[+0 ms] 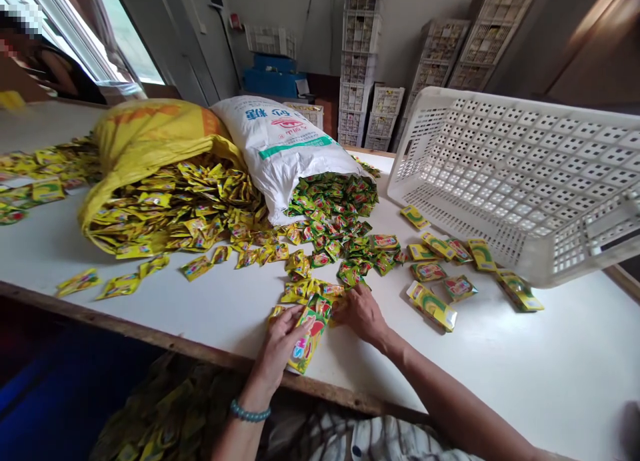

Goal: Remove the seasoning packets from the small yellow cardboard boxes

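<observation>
My left hand (284,344), with a beaded bracelet on its wrist, is closed around a green and yellow box (313,334) held tilted above the table's front edge. Just right of the box, my right hand (361,312) reaches down at the small packets, its fingers bent; whatever is between them is hidden. Yellow packets (300,289) lie just beyond both hands. Green packets (350,272) touch the far side of my right hand. Several small boxes (434,306) lie to the right.
A yellow sack (155,124) and a white sack (290,137) spill packets onto the white table (200,314). A white plastic basket (530,154) stands tilted at the right. Crates (359,67) are stacked behind. A person (65,71) sits at the far left.
</observation>
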A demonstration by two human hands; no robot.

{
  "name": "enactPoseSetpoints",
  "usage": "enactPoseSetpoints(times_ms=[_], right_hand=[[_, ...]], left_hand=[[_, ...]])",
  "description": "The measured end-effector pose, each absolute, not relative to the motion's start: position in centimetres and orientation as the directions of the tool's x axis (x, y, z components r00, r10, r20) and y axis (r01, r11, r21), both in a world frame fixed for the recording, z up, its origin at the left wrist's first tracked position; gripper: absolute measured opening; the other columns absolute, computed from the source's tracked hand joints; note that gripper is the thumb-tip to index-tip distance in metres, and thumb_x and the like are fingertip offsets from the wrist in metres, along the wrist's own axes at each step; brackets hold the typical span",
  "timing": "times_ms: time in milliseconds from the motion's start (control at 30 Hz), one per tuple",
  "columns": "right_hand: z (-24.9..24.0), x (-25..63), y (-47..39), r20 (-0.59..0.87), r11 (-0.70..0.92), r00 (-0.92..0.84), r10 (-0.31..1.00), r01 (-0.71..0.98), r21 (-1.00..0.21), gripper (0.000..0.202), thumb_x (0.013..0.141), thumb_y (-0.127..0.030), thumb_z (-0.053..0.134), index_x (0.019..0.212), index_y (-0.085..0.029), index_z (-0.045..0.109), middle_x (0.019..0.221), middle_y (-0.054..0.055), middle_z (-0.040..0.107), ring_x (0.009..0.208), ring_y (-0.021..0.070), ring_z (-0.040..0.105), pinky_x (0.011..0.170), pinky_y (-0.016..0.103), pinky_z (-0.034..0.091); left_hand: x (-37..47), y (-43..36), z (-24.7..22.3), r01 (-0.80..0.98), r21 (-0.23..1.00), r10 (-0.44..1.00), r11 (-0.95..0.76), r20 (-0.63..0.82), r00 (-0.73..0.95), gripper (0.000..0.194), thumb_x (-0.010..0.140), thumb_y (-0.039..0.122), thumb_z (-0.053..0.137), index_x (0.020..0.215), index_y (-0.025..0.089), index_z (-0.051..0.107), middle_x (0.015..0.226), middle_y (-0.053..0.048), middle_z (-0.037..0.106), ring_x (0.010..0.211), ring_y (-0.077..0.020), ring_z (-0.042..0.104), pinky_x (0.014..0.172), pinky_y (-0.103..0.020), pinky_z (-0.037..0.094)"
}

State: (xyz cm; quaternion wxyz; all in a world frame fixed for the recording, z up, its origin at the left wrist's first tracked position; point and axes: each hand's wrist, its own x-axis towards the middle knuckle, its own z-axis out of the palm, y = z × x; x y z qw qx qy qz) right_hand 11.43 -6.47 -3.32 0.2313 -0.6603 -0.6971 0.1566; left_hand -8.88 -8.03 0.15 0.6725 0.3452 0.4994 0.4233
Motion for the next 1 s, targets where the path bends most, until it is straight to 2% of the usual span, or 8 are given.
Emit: enactPoseSetpoints(times_ms=[100,200,267,333,500,633,867,1000], right_hand=[[-3.5,12.1,-7.5,0.044,0.004,0.036,0.998,0.729,-0.684,0.018,0.073,-0.030,0.067,0.073,-0.019,0.053,0.080,0.004,0.057,0.074,0.0188,0.050,0.070,0.031,0.043],[-2.3,13.1,-8.4,-0.021,-0.069,0.140,0.990,0.345,-0.936,0.027,0.078,-0.042,0.062,0.075,-0.020,0.049,0.068,-0.001,0.052,0.065,0.0152,0.049,0.061,0.028,0.043],[-1.2,13.4,-8.6,-0.027,-0.041,0.164,0.986,0.082,-0.996,0.033,0.077,-0.049,0.063,0.076,-0.019,0.047,0.070,-0.001,0.052,0.065,0.0149,0.051,0.061,0.027,0.044],[-0.4,13.3,-8.6,-0.016,-0.016,0.115,0.993,0.000,-1.000,0.034,0.075,-0.048,0.066,0.076,-0.019,0.048,0.070,-0.001,0.053,0.066,0.0145,0.051,0.062,0.026,0.044],[0.0,13.0,-7.8,0.001,0.025,-0.061,0.998,0.397,-0.917,0.018,0.077,-0.031,0.065,0.070,-0.017,0.057,0.062,-0.003,0.050,0.060,0.0114,0.044,0.055,0.022,0.034],[0.6,13.2,-7.1,0.088,0.159,-0.146,0.985,0.607,-0.779,0.007,0.079,-0.016,0.062,0.071,-0.017,0.063,0.070,-0.001,0.057,0.064,0.0119,0.049,0.060,0.021,0.035],[2.3,12.8,-6.4,0.120,0.295,-0.305,0.945,0.631,-0.717,0.012,0.079,-0.012,0.062,0.070,-0.017,0.068,0.069,0.000,0.059,0.064,0.0107,0.049,0.060,0.021,0.034],[2.4,12.7,-6.5,0.011,0.110,-0.176,0.984,0.564,-0.818,0.005,0.076,-0.019,0.068,0.073,-0.015,0.067,0.064,-0.002,0.057,0.060,0.0107,0.047,0.057,0.021,0.034]], left_hand=[[-8.5,-7.9,0.1,-0.228,0.888,0.916,0.399,-0.377,0.137,0.055,0.057,0.033,0.083,0.103,0.013,0.061,0.090,-0.008,0.075,0.081,-0.0251,0.071,0.075,-0.034,0.054],[-7.9,-7.9,0.0,-0.196,0.885,0.903,0.422,-0.391,0.181,0.053,0.057,0.035,0.083,0.101,0.013,0.063,0.088,-0.009,0.075,0.081,-0.0254,0.070,0.076,-0.035,0.054],[-7.3,-7.9,-0.1,-0.165,0.886,0.891,0.434,-0.394,0.228,0.051,0.057,0.036,0.083,0.099,0.013,0.064,0.087,-0.009,0.075,0.080,-0.0255,0.070,0.075,-0.035,0.054],[-6.8,-8.1,-0.3,-0.155,0.887,0.880,0.436,-0.384,0.278,0.049,0.059,0.035,0.082,0.099,0.012,0.065,0.087,-0.010,0.075,0.080,-0.0249,0.070,0.075,-0.034,0.054],[-6.5,-8.7,-0.7,-0.191,0.883,0.874,0.430,-0.354,0.332,0.051,0.062,0.035,0.081,0.106,0.013,0.065,0.095,-0.011,0.074,0.084,-0.0248,0.069,0.078,-0.035,0.053],[-6.8,-8.9,-0.9,-0.178,0.898,0.877,0.402,-0.322,0.357,0.053,0.064,0.037,0.080,0.108,0.013,0.065,0.100,-0.012,0.073,0.088,-0.0258,0.069,0.082,-0.037,0.052],[-6.4,-8.9,-0.3,-0.164,0.890,0.867,0.425,-0.348,0.357,0.057,0.057,0.035,0.084,0.106,0.013,0.066,0.097,-0.011,0.073,0.088,-0.0264,0.068,0.083,-0.038,0.052],[-6.3,-8.9,0.3,-0.165,0.882,0.853,0.441,-0.354,0.384,0.056,0.055,0.036,0.084,0.105,0.014,0.068,0.091,-0.009,0.074,0.085,-0.0259,0.068,0.081,-0.037,0.053]])
